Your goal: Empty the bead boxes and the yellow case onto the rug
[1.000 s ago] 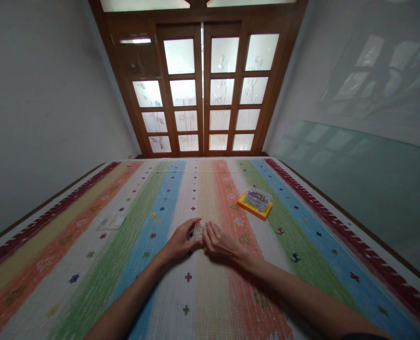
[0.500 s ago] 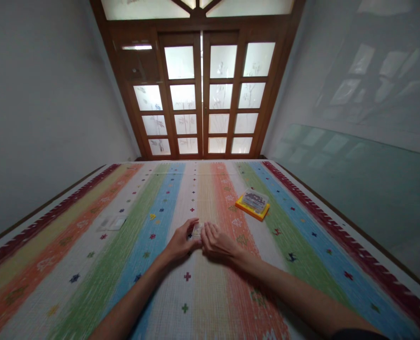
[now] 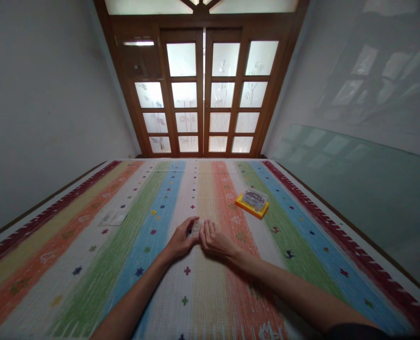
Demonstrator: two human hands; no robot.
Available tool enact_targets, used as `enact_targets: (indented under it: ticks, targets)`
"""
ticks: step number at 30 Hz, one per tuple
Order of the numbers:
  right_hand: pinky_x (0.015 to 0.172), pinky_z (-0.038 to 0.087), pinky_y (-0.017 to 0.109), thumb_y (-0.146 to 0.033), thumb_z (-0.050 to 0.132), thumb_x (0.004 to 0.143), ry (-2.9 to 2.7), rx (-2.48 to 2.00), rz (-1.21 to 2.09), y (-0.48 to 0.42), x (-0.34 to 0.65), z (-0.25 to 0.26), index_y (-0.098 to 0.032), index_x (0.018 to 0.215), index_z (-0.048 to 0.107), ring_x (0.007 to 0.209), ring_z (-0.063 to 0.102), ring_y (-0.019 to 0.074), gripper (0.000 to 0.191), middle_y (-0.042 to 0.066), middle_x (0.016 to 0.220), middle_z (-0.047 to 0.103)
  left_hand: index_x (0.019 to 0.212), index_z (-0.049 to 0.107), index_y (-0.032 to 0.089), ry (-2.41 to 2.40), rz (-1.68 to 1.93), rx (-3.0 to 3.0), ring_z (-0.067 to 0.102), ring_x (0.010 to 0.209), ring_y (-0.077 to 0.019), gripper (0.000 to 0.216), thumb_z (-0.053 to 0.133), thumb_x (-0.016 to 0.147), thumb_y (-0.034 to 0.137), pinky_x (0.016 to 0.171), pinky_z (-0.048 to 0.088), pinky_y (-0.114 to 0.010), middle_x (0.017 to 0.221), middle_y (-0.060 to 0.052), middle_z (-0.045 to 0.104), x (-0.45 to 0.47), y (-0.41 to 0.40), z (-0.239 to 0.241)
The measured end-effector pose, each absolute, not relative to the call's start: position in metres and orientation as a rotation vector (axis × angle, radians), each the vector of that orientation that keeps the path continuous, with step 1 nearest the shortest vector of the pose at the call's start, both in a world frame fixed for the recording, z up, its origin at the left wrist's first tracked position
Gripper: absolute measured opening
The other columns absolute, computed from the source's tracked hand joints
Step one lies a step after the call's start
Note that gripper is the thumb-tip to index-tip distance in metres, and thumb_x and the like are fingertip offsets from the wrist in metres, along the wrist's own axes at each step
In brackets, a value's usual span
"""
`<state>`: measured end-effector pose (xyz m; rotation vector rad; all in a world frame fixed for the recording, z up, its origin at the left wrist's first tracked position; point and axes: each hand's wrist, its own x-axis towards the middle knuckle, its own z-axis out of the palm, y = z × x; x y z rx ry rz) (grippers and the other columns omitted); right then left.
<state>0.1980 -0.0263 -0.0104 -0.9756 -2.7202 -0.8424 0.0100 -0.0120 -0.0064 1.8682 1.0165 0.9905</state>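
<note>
Both hands down together on the striped rug [image 3: 89, 264], right at the middle of the view. Left hand [image 3: 180, 243] curled in from the left side, fingers [image 3: 192, 221] bent and closed around a small pale clear piece [image 3: 196, 228], thumb tucked below it. Right hand [image 3: 215, 242] pressed in from the other side, fingers [image 3: 205, 227] close together and laid flat against the same piece, touching it at its right edge. Piece itself mostly covered by the two hands, too small to tell its exact form; sitting low, just above or on the pale stripe between the blue band and the orange band. Both forearms stretched forward from the bottom edge, meeting in a narrow wedge. Further back and to the right, well apart from the hands, a yellow tray [image 3: 246, 208] with a clear lid [image 3: 255, 199] resting on top, lying tilted across the orange and green stripes. Off to the left, near the pale stripe beside the orange band, two flat clear pieces [image 3: 113, 218] lying side by side on the rug. Beyond the rug's far edge, a wooden double door [image 3: 203, 94] with frosted glass panes, shut. Grey wall [image 3: 36, 118] on the left, a glass panel [image 3: 365, 189] leaning along the right side.
</note>
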Motion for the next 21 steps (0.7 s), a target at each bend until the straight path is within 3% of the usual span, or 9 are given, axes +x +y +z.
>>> enact_targets:
  ticks: [14, 21]
  targets:
    - [0.082, 0.058, 0.048, -0.008, 0.03, 0.099, -2.911, -1.112, -0.66, -0.023, 0.191, 0.013, 0.011, 0.125, 0.06, 0.106, 0.071, 0.0375, 0.044, 0.04, 0.121, 0.064, 0.13, 0.056, 0.016, 1.022, 1.02, 1.98, 0.064, 0.111, -0.0263, 0.049, 0.066, 0.083, 0.027, 0.103, 0.049, -0.044, 0.123, -0.014, 0.068, 0.013, -0.012, -0.001]
    - [0.073, 0.054, 0.036, -0.008, 0.036, 0.099, -2.992, -1.184, -0.264, -0.013, 0.197, 0.038, 0.0, 0.12, 0.063, 0.092, 0.072, 0.03, 0.034, 0.027, 0.107, 0.072, 0.136, 0.054, 0.015, 1.077, 0.973, 1.947, 0.062, 0.118, -0.029, 0.064, 0.073, 0.075, 0.021, 0.108, 0.045, -0.047, 0.129, -0.016, 0.065, 0.012, -0.014, -0.004]
